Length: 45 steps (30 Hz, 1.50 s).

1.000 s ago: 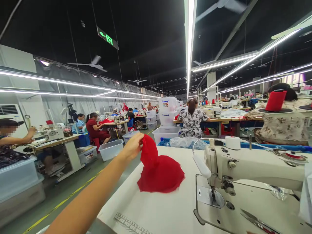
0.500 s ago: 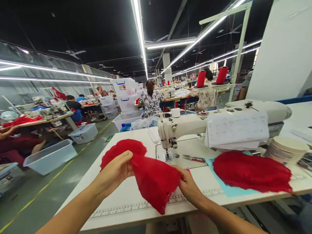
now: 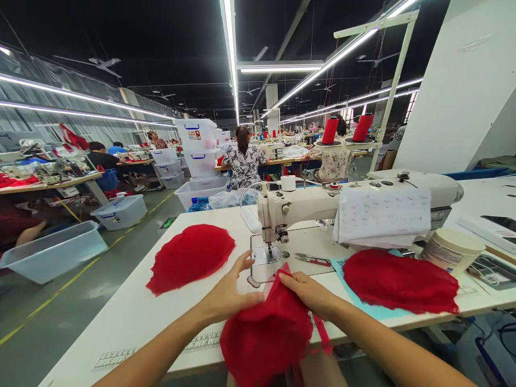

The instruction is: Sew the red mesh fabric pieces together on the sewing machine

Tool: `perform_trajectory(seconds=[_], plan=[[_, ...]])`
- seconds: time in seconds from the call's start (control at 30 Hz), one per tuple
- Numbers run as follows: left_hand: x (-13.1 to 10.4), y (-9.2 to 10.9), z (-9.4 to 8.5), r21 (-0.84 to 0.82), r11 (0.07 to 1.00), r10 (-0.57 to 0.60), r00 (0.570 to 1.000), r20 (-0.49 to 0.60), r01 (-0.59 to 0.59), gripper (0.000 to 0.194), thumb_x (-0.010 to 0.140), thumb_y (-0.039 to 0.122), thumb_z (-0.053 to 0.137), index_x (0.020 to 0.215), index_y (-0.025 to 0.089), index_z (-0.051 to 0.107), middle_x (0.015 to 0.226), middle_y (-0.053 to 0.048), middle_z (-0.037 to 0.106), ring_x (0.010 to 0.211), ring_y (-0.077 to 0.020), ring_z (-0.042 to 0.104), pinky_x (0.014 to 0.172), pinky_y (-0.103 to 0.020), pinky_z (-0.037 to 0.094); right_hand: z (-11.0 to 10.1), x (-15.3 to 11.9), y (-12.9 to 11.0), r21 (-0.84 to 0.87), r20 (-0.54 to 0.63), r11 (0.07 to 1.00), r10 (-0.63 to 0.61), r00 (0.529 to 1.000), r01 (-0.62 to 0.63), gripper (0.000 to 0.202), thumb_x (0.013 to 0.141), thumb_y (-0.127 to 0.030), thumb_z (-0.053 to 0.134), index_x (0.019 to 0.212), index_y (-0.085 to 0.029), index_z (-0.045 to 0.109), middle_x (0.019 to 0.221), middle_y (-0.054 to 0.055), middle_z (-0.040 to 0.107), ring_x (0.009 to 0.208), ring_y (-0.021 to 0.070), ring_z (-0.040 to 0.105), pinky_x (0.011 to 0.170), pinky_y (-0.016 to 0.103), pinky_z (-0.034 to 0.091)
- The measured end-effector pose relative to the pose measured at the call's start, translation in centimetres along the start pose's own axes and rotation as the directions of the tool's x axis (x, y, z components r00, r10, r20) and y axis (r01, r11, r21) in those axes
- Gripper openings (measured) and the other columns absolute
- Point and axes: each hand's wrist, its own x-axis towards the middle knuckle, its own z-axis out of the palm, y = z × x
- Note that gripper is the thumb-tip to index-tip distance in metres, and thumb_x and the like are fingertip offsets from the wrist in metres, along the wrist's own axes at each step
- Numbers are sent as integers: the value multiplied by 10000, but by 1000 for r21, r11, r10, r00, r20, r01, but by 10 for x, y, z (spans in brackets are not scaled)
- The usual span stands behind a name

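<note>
My right hand pinches the top corner of a red fabric piece, which hangs over the table's front edge toward my lap. Beside it on the left, my left hand has its thumb and fingers spread, the thumb close to the cloth. Just beyond both hands is the needle area of a white sewing machine. A red strap dangles under my right hand. One pile of red fabric lies on the left of the table, another red pile on a light blue sheet at the right.
Red-handled snips lie right of the needle plate. A white tub stands behind the right pile. Printed paper drapes over the machine arm. Beyond the table are plastic bins and seated people.
The red piece has moved off the left pile's side, down to the table's front edge. My left hand has let go of it and spread; my right hand has risen nearer the needle.
</note>
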Motion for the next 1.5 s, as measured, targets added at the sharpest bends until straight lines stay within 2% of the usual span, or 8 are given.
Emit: perform_trajectory(seconds=[0.1,0.3,0.47,0.63,0.87,1.03,1.17,1.5], plan=[[7,16,16,-20,998,61,981,182,-58,999,531,323,736,1374,196,215,1343,-144,408,1230,-297,358,997,-411,280,-1,1,-11,-148,103,988,-28,994,43,563,612,-708,575,505,-167,462,453,-54,403,410,57,314,423,213,229],[15,21,28,-278,958,6,960,279,75,261,665,316,663,849,134,631,764,-34,659,716,-201,604,644,-280,453,-10,-3,-16,-7,111,989,-146,983,148,380,611,-503,718,714,-149,623,622,-21,577,562,107,505,569,236,377],[11,24,20,-628,774,-72,997,42,82,299,646,384,713,804,149,616,719,-29,662,657,-176,609,644,-278,474,-6,2,6,184,78,963,-213,974,195,442,587,-420,765,923,-164,634,833,20,646,814,185,581,812,331,403],[1,15,0,-722,691,-197,957,-213,-18,298,607,379,748,725,162,581,663,0,633,608,-145,586,607,-246,477,-1,4,26,152,13,985,-79,997,77,382,562,-453,762,720,-136,619,664,-13,598,626,121,526,652,259,395],[-13,-12,-14,-147,987,-121,917,-380,70,599,658,441,663,1178,228,457,1301,-103,463,1225,-300,380,995,-429,318,-5,0,2,227,-54,969,-83,995,93,407,559,-484,746,685,-159,536,612,-50,525,537,74,456,547,203,340],[1,13,3,-6,982,191,980,63,-191,897,584,351,728,1354,224,287,1371,-101,390,1271,-294,308,1036,-396,255,2,-1,-20,-31,122,968,-244,962,250,345,696,-493,636,690,-158,553,631,-42,492,547,75,416,526,202,318],[6,29,16,-28,990,141,922,360,-140,393,623,287,693,997,189,622,951,-37,650,894,-247,580,778,-301,450,0,-11,-33,-254,142,903,-321,936,348,276,760,-424,575,696,-156,591,647,-28,519,562,85,421,520,209,309],[2,11,0,-272,901,-255,919,301,339,255,630,393,636,693,146,632,661,-21,660,707,-224,621,646,-279,450,-16,-6,6,47,111,999,-8,994,3,340,588,-420,687,722,-159,515,518,-37,546,431,91,480,490,227,372]])
